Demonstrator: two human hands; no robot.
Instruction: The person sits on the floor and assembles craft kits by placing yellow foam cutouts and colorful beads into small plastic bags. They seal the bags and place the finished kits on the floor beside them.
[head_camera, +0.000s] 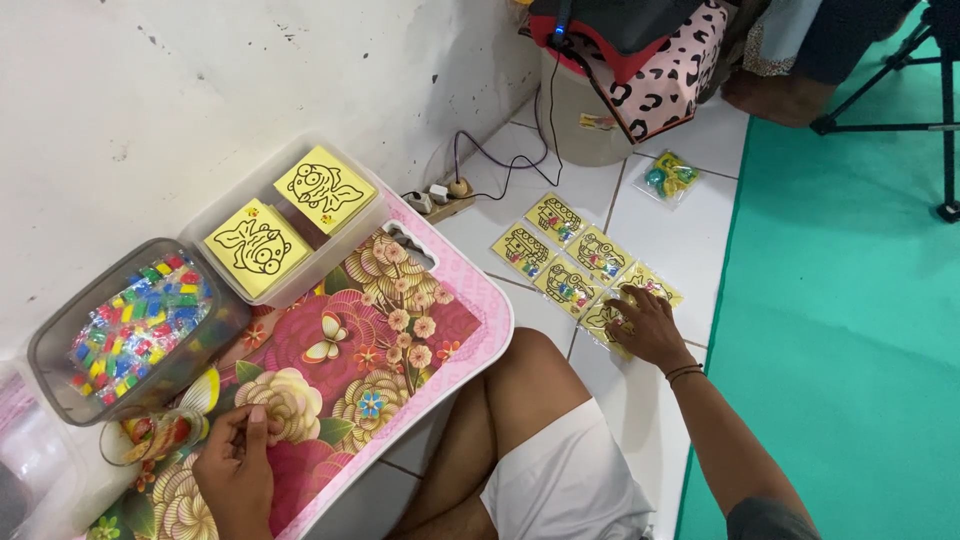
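The right hand lies flat, fingers spread, on a yellow picture card in a clear sleeve, the nearest of a cluster of such cards on the white floor tiles beside the green mat. The left hand rests on the near edge of the pink floral tabletop, fingers curled together, touching a small clear cup of coloured pieces. At the tabletop's far edge stand a grey tub of coloured pieces and a clear box of yellow cards.

Bright, even daylight, soft shadows, sharp focus throughout, slight wide-angle bending at the edges.
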